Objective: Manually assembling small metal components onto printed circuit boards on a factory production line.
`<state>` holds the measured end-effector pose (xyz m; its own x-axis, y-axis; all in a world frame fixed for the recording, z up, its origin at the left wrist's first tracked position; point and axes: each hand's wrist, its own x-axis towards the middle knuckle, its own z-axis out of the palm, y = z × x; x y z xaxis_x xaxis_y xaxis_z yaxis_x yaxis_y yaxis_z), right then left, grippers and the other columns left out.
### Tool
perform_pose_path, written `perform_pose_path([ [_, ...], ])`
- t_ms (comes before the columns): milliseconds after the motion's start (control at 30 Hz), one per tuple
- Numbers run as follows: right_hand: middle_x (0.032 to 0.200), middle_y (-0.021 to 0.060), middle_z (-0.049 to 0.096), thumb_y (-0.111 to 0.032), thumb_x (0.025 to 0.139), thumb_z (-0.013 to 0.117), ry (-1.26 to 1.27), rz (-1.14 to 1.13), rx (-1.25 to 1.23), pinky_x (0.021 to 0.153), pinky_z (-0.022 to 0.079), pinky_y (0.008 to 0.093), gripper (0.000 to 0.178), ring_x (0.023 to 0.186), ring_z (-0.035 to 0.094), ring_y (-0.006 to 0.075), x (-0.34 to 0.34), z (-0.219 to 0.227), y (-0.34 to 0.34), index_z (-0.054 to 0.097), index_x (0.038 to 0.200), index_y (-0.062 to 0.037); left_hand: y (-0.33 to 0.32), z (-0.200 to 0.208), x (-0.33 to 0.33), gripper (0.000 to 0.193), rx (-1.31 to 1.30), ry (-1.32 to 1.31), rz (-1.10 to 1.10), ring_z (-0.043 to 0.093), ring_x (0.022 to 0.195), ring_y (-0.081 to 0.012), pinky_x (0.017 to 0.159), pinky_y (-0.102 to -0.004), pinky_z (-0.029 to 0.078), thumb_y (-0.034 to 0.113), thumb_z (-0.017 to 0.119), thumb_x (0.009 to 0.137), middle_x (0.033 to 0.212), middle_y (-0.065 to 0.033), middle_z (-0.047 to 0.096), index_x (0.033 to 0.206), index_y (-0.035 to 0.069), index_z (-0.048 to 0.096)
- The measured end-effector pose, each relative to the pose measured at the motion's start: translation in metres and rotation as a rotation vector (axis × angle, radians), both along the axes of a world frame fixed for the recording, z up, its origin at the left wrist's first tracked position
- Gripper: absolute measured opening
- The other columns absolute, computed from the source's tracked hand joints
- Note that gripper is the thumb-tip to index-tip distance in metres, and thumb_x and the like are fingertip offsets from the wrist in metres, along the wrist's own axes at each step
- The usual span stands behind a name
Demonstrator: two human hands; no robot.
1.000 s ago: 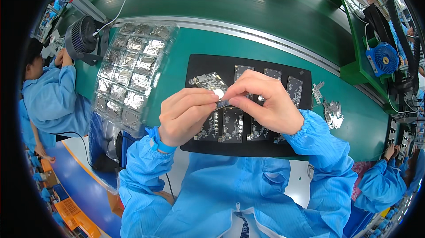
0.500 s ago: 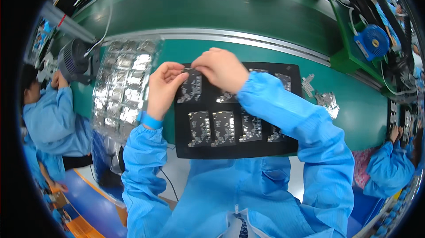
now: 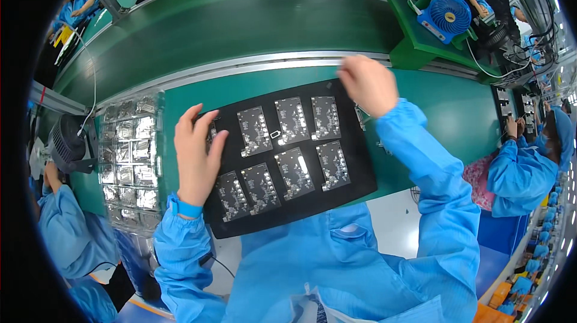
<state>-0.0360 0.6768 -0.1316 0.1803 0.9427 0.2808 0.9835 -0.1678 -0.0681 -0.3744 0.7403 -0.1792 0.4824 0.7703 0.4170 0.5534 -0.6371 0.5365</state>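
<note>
A black tray (image 3: 282,218) lies tilted before me, carrying several dark circuit boards (image 3: 294,173) in two rows. A small white-edged rectangular piece (image 3: 275,135) rests between two boards of the far row. My left hand (image 3: 198,158) is open at the tray's left edge, thumb and fingers apart, partly hiding a board (image 3: 211,134) there. Above the tray's far right corner hovers my right hand (image 3: 371,85), fingers curled closed and slightly blurred; what they hold, if anything, is hidden. Beside the tray, below that hand, small metal parts (image 3: 360,118) show partly.
A clear plastic tray (image 3: 161,143) of shiny metal parts stands on the left, near a dark fan (image 3: 72,143). A blue fan (image 3: 446,16) sits on a green ledge at the far right. Metal rails (image 3: 252,64) cross behind the work surface. People in blue sit on both sides.
My hands have parted: the right has moved from the far left board to the tray's far right corner. My left fingers have spread. The view has shifted, and the tray now appears more tilted.
</note>
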Motion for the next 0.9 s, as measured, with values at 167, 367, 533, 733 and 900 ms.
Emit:
perform_pose_path([
  [167,0.089,0.0149,0.068,-0.034,0.083,0.073,-0.014,-0.284,-0.244,0.069,0.052,0.0471,0.031,0.083,0.067,0.0345,0.035,0.0,-0.03,0.066,0.083,-0.0033,-0.007,-0.009,0.025,0.055,0.066,0.185,-0.09,0.035,0.137,-0.0392,0.111,-0.0555,0.025,0.025,0.077,0.081,0.148,-0.0207,0.037,0.128,0.005,0.057],
  [367,0.082,0.0127,0.065,-0.022,0.083,0.073,0.413,-0.151,0.014,0.067,0.05,0.0421,0.024,0.076,0.064,0.0321,0.049,-0.034,-0.027,0.06,0.085,-0.0025,-0.002,0.001,0.032,0.058,-0.016,0.159,-0.135,0.035,0.137,-0.0377,0.11,-0.0555,0.025,0.024,0.085,0.071,0.143,-0.0199,0.041,0.119,0.005,0.057],
  [533,0.081,0.0088,0.068,-0.007,0.087,0.068,0.666,-0.094,0.254,0.071,0.052,0.0294,0.011,0.078,0.067,0.0181,0.03,-0.018,-0.028,0.062,0.094,-0.0015,-0.009,0.014,0.032,0.034,-0.306,-0.197,-0.136,0.062,0.084,-0.0189,0.074,-0.0291,0.051,-0.004,0.076,0.077,0.105,-0.012,0.062,0.106,0.001,0.058],
  [733,0.09,0.0092,0.069,0.0,0.087,0.067,0.685,0.285,0.269,0.077,0.053,0.0295,0.012,0.082,0.067,0.0185,-0.033,0.021,-0.032,0.066,0.098,0.0001,-0.031,0.033,0.029,0.013,-0.377,-0.451,-0.154,0.065,0.079,-0.0149,0.07,-0.0268,0.052,-0.007,0.074,0.079,0.084,-0.0066,0.067,0.086,-0.001,0.064],
  [900,0.093,0.006,0.067,-0.001,0.088,0.067,1.023,0.505,0.035,0.075,0.051,0.0253,0.011,0.085,0.063,0.0125,-0.096,0.028,-0.031,0.068,0.099,-0.0012,-0.036,0.037,0.026,0.017,-0.012,-0.363,-0.258,0.067,0.08,-0.0252,0.067,-0.031,0.054,-0.01,0.074,0.072,0.086,-0.0113,0.068,0.08,0.0,0.062],
])
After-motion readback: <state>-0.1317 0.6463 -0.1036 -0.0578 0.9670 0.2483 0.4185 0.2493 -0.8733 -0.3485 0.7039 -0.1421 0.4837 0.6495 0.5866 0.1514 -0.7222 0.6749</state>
